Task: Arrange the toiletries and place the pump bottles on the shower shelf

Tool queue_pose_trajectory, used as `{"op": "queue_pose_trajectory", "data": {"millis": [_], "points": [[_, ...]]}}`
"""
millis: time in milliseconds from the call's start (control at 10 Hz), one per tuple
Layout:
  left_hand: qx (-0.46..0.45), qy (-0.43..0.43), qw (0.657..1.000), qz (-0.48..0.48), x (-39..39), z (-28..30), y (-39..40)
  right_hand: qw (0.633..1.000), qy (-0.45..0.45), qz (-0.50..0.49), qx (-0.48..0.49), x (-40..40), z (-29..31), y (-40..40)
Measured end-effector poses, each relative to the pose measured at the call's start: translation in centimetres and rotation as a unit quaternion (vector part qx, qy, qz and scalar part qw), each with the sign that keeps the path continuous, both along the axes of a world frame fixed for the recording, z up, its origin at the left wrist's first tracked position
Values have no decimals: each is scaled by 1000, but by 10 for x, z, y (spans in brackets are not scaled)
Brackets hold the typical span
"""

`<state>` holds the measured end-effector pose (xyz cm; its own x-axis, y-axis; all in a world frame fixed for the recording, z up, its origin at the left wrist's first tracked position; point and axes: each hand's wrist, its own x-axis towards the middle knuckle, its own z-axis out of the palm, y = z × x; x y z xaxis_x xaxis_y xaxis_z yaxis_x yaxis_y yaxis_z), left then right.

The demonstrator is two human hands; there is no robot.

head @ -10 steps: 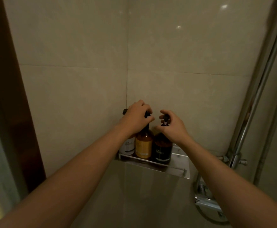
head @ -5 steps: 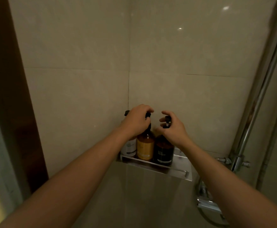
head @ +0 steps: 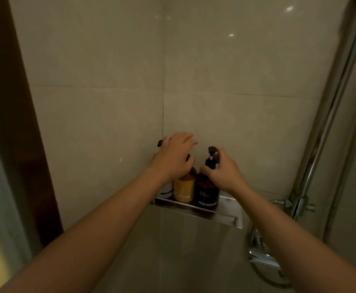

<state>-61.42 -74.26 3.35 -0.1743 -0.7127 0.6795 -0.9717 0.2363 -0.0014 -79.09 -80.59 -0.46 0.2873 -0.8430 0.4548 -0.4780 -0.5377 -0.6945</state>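
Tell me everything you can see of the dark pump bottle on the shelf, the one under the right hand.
The dark pump bottle is near-black, rounded at the shoulder, with a pale printed label too blurred to read. Its black pump head, on a thin stem, tops it. It stands upright on the metal shower shelf, rightmost of three, close beside the amber bottle; whether they touch is unclear. The right hand grips its neck and shoulder.
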Motion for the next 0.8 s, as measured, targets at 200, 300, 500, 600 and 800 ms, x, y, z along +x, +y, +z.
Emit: {"op": "queue_pose_trajectory", "data": {"millis": [200,300,500,600,800], "points": [[-8,-19,999,-42,-27,-28,21,978,202,-54,-22,-24,-12,17],[62,39,997,-27,-37,-47,28,964,257,-65,-30,-35,-21,27],[208,28,977,-25,-37,-75,32,952,291,-91,-27,-51,-17,51],[226,16,972,-55,-38,-77,35,947,297,-117,-25,-59,-13,67],[228,8,965,-127,-50,-68,57,929,304,-213,-21,-76,-9,130]]}}
